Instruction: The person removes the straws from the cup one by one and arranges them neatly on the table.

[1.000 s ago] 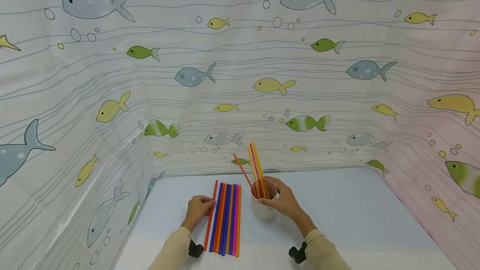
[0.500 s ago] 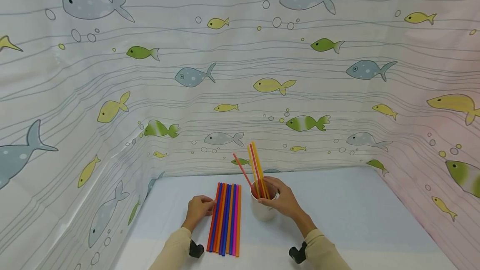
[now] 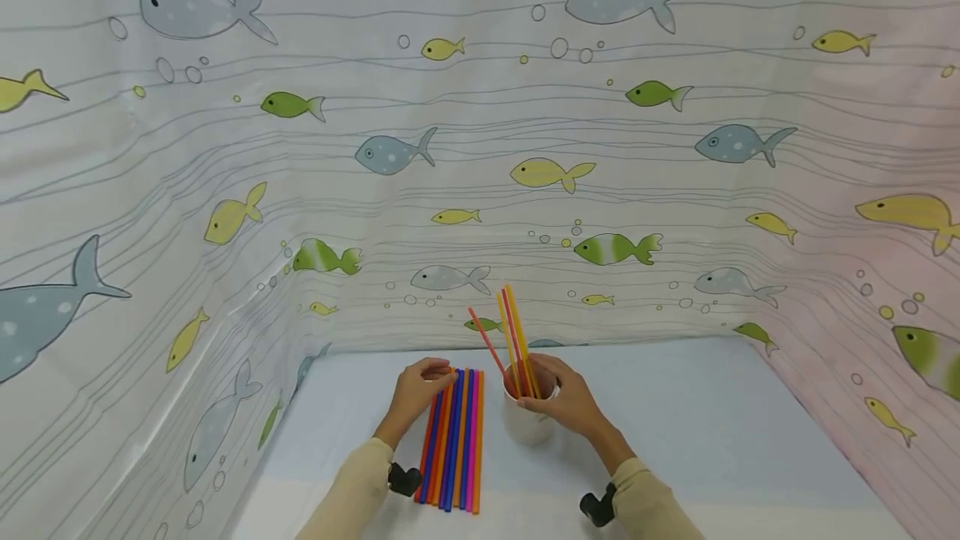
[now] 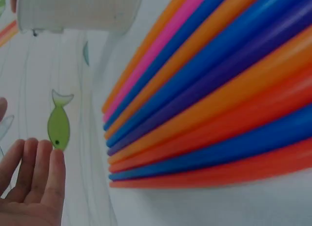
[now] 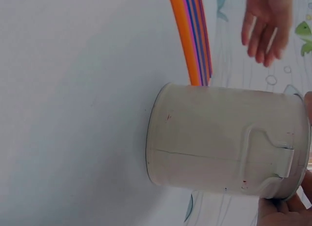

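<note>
A row of colored drinking straws [image 3: 452, 457] lies side by side on the table in orange, pink, blue, purple and red. Over the far left end of the row is my left hand [image 3: 417, 391]. In the left wrist view its fingers [image 4: 41, 170] are extended and hold nothing, raised off the straws. My right hand [image 3: 570, 397] grips the rim of a white cup [image 3: 527, 427], thumb in front and fingers behind. Several red and yellow straws [image 3: 517, 336] stand tilted in that cup. The right wrist view shows the cup's side with a bracket-like handle [image 5: 268, 155].
A white table [image 3: 675, 440] extends to both sides of the hands. Fish-printed sheeting [image 3: 480, 123] rises behind and along the left and right. Each sleeved wrist carries a small black camera mount [image 3: 597, 507].
The leftmost red straw was shifted right against the row beside the left hand's fingers. Then the left hand lifted off it and moved right and away, over the straws' far ends. The right hand stays on the cup.
</note>
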Action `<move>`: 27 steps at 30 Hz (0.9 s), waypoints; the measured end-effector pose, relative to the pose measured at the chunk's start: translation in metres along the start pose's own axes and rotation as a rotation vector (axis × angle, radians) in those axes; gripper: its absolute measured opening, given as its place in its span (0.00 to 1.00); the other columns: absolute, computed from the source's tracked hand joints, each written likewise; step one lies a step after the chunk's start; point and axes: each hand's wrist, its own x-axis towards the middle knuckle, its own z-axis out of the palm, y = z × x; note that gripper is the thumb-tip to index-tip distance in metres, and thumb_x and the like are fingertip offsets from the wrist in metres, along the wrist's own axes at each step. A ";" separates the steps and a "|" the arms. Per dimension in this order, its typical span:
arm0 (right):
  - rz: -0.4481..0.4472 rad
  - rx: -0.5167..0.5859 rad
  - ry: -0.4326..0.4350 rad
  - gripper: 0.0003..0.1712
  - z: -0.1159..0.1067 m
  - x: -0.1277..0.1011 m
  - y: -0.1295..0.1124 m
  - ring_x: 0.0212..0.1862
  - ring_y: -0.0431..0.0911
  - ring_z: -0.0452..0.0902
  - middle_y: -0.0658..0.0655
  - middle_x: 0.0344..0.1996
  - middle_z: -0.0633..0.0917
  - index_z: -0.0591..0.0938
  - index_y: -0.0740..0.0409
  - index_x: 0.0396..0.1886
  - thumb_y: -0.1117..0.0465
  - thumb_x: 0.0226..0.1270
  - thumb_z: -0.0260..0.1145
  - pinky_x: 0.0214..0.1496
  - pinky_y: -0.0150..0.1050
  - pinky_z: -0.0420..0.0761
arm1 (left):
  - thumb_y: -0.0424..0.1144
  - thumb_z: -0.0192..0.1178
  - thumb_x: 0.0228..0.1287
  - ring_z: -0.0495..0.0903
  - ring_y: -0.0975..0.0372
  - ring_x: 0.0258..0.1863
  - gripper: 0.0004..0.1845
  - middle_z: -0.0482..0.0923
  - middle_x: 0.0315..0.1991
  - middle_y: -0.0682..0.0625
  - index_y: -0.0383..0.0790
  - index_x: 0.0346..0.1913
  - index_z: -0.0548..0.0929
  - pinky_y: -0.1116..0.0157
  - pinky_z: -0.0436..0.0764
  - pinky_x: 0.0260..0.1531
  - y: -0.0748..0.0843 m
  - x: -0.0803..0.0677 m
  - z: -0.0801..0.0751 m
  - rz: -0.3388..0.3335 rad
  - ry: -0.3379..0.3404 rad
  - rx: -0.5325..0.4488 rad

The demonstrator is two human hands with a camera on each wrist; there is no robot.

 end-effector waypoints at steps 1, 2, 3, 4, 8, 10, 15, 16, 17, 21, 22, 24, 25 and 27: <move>0.009 -0.016 0.002 0.47 -0.001 -0.001 0.000 0.68 0.52 0.65 0.47 0.65 0.73 0.72 0.42 0.69 0.45 0.48 0.80 0.63 0.60 0.70 | 0.47 0.70 0.58 0.82 0.55 0.46 0.22 0.84 0.44 0.47 0.38 0.52 0.83 0.56 0.81 0.48 0.007 0.000 0.003 0.019 -0.038 -0.006; 0.013 -0.030 0.006 0.48 -0.003 -0.002 -0.001 0.67 0.52 0.66 0.47 0.65 0.73 0.71 0.43 0.69 0.44 0.47 0.80 0.62 0.61 0.70 | 0.47 0.70 0.59 0.81 0.54 0.49 0.23 0.84 0.47 0.46 0.39 0.54 0.83 0.54 0.80 0.50 0.013 0.000 0.006 0.031 -0.080 -0.023; 0.013 -0.042 0.009 0.49 -0.004 -0.003 -0.002 0.67 0.53 0.66 0.49 0.66 0.73 0.70 0.44 0.70 0.44 0.46 0.80 0.61 0.61 0.71 | 0.47 0.70 0.59 0.80 0.53 0.51 0.24 0.83 0.49 0.47 0.41 0.56 0.82 0.52 0.78 0.53 0.018 0.000 0.010 0.036 -0.123 -0.035; 0.009 -0.049 0.012 0.50 -0.006 -0.003 -0.003 0.67 0.54 0.66 0.50 0.66 0.72 0.69 0.45 0.70 0.44 0.46 0.80 0.61 0.61 0.71 | 0.48 0.70 0.59 0.79 0.53 0.54 0.26 0.82 0.52 0.47 0.42 0.58 0.81 0.51 0.77 0.54 0.023 0.000 0.014 0.038 -0.164 -0.040; -0.043 -0.042 0.022 0.52 -0.014 -0.002 -0.010 0.68 0.55 0.65 0.57 0.67 0.71 0.68 0.53 0.71 0.47 0.46 0.81 0.64 0.57 0.69 | 0.51 0.71 0.57 0.74 0.51 0.60 0.34 0.77 0.59 0.47 0.42 0.64 0.75 0.49 0.73 0.59 0.036 -0.001 0.028 0.046 -0.291 -0.040; -0.092 -0.034 0.031 0.50 -0.019 0.002 -0.013 0.68 0.55 0.65 0.60 0.66 0.71 0.68 0.57 0.70 0.50 0.48 0.80 0.65 0.53 0.68 | 0.52 0.72 0.55 0.72 0.50 0.62 0.37 0.75 0.61 0.46 0.41 0.66 0.72 0.48 0.72 0.60 0.043 0.000 0.034 0.061 -0.319 -0.038; -0.126 0.005 0.047 0.43 -0.031 0.007 -0.020 0.66 0.53 0.69 0.59 0.64 0.74 0.70 0.58 0.68 0.57 0.53 0.78 0.64 0.45 0.70 | 0.44 0.73 0.55 0.68 0.48 0.65 0.39 0.71 0.64 0.41 0.35 0.68 0.69 0.50 0.68 0.64 0.065 0.010 0.048 0.107 -0.326 -0.109; -0.120 0.017 0.043 0.42 -0.033 0.006 -0.021 0.66 0.52 0.69 0.58 0.64 0.74 0.70 0.58 0.69 0.58 0.54 0.78 0.64 0.44 0.71 | 0.42 0.73 0.55 0.68 0.48 0.65 0.40 0.70 0.65 0.40 0.33 0.68 0.67 0.51 0.67 0.64 0.069 0.012 0.050 0.116 -0.324 -0.120; -0.116 0.022 0.038 0.42 -0.034 0.005 -0.022 0.66 0.53 0.70 0.59 0.64 0.74 0.70 0.58 0.69 0.58 0.55 0.77 0.63 0.44 0.71 | 0.42 0.74 0.55 0.68 0.49 0.65 0.41 0.70 0.65 0.40 0.33 0.69 0.66 0.52 0.67 0.65 0.073 0.014 0.053 0.116 -0.322 -0.126; -0.103 0.023 0.047 0.42 -0.039 -0.001 -0.020 0.65 0.54 0.71 0.59 0.63 0.75 0.69 0.57 0.70 0.57 0.57 0.76 0.62 0.42 0.72 | 0.43 0.75 0.52 0.67 0.49 0.67 0.49 0.69 0.66 0.42 0.37 0.74 0.59 0.54 0.68 0.64 0.083 0.017 0.063 0.088 -0.319 -0.118; -0.100 0.020 0.054 0.42 -0.040 -0.002 -0.019 0.64 0.54 0.71 0.58 0.63 0.76 0.69 0.57 0.70 0.57 0.57 0.75 0.62 0.41 0.73 | 0.42 0.75 0.52 0.66 0.49 0.67 0.49 0.68 0.67 0.42 0.38 0.74 0.58 0.54 0.68 0.64 0.085 0.016 0.065 0.079 -0.322 -0.129; -0.092 0.020 0.067 0.41 -0.042 -0.006 -0.018 0.64 0.53 0.72 0.58 0.62 0.77 0.69 0.58 0.70 0.57 0.57 0.75 0.61 0.39 0.73 | 0.43 0.76 0.52 0.65 0.49 0.68 0.51 0.66 0.69 0.43 0.41 0.75 0.57 0.55 0.68 0.64 0.085 0.014 0.072 0.068 -0.320 -0.139; -0.086 0.023 0.070 0.41 -0.043 -0.008 -0.018 0.64 0.52 0.72 0.57 0.62 0.77 0.69 0.58 0.69 0.58 0.57 0.75 0.61 0.38 0.73 | 0.44 0.76 0.50 0.66 0.49 0.68 0.52 0.66 0.69 0.43 0.41 0.75 0.56 0.55 0.69 0.64 0.084 0.013 0.075 0.070 -0.317 -0.144; -0.079 0.030 0.073 0.40 -0.044 -0.012 -0.017 0.64 0.51 0.72 0.58 0.61 0.77 0.70 0.60 0.69 0.60 0.57 0.75 0.61 0.37 0.73 | 0.46 0.77 0.49 0.65 0.50 0.68 0.55 0.65 0.69 0.44 0.42 0.76 0.55 0.55 0.69 0.63 0.082 0.010 0.082 0.068 -0.319 -0.163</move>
